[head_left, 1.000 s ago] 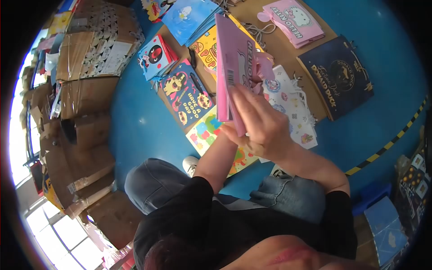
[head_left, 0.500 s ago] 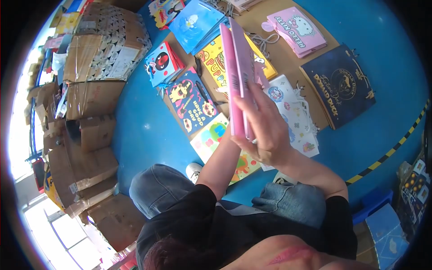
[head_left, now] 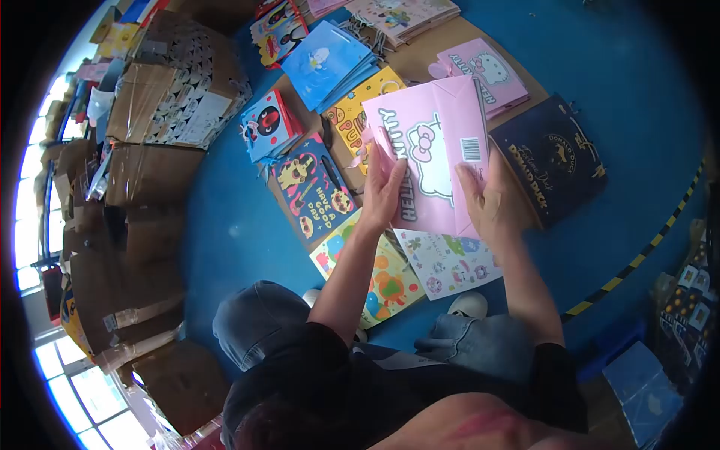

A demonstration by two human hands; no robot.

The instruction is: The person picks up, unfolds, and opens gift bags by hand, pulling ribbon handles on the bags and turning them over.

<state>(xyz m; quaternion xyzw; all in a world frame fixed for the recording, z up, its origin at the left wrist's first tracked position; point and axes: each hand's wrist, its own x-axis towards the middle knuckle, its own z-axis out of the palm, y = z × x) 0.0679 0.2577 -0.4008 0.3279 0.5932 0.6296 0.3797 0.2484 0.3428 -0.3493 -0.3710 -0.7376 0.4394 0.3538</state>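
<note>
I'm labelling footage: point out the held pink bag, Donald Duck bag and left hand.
Held pink bag point(head_left: 427, 156), head view: printed face.
Donald Duck bag point(head_left: 551, 161), head view: dark front.
Left hand point(head_left: 381, 192), head view: its middle.

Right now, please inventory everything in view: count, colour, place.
Held Hello Kitty bag: one visible, pink, centre
Hello Kitty stack: one, pink, beyond it
Donald Duck bag: one visible, navy, right
Puppy bag: one visible, yellow, centre
Blue bags: one stack, blue, beyond Puppy bag
Red-edged bags: one stack, red and blue, left
Have a Good Day bag: one visible, navy, left
Patterned bags: two visible, multicoloured and white, near side
Other bags: several, pink or red-blue, far edge
Cardboard sheet: one visible, brown, under bags
Cardboard boxes: several, brown, left
Floor: one, blue, below
Tape: one strip, black-yellow, right
Shoes: two, white, bottom
Sleeves: two, black, bottom
Left hand: one, bare, bag's left
Right hand: one, bare, bag's right
</note>
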